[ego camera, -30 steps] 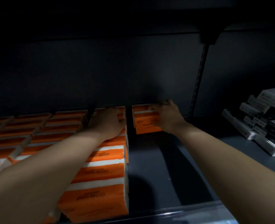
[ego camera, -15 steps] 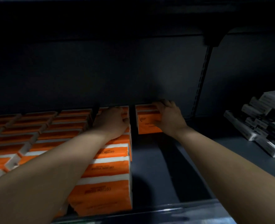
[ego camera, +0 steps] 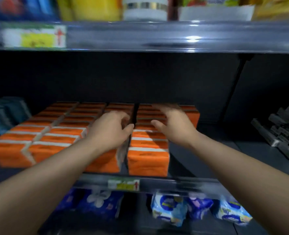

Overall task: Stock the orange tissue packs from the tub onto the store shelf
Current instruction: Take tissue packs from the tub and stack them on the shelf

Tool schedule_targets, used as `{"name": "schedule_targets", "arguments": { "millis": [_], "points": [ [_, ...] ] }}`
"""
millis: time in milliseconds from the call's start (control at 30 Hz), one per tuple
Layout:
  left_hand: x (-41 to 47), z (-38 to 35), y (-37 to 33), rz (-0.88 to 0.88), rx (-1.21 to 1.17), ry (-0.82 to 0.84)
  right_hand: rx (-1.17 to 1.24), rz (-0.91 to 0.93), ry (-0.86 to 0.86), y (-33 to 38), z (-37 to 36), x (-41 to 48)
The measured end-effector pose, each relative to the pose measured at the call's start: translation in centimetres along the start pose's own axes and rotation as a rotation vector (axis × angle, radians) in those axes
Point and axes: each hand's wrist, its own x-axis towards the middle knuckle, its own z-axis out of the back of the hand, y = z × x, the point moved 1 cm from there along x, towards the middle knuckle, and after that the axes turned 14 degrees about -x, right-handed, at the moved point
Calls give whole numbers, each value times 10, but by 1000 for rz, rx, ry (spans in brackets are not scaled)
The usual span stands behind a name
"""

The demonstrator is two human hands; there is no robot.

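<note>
Store shelf (ego camera: pixel 208 160), middle tier — orange tissue packs (ego camera: pixel 148 160) in rows running front to back, filling the left and centre; bare dark deck toward 3 o'clock.

Left hand (ego camera: pixel 110 128): fingers loosely curled, empty, over the third row, thumb tip at the dark gap between rows. Contact with the packs cannot be told through the blur.

Right hand (ego camera: pixel 173 123): fingers spread, palm down, hovering over the rear of the rightmost row; packs lie under and just past the fingertips at 12 o'clock.

Dark boxes (ego camera: pixel 283 133) stacked at 3 o'clock. Blue-and-white soft packs (ego camera: pixel 170 206) on the tier below, 6 o'clock. Price label (ego camera: pixel 123 184) on the shelf edge.
</note>
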Motion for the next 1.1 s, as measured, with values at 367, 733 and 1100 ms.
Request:
{"name": "schedule_targets", "arguments": {
  "millis": [367,733,1100],
  "points": [
    [-186,126,112,232,193,-31,177,308,106,206,-41,-34],
    [-337,161,278,756,229,50,326,484,385,383,-150,-85],
    [-406,112,417,1040,119,305,312,514,607,463,-267,-106]
  ]
}}
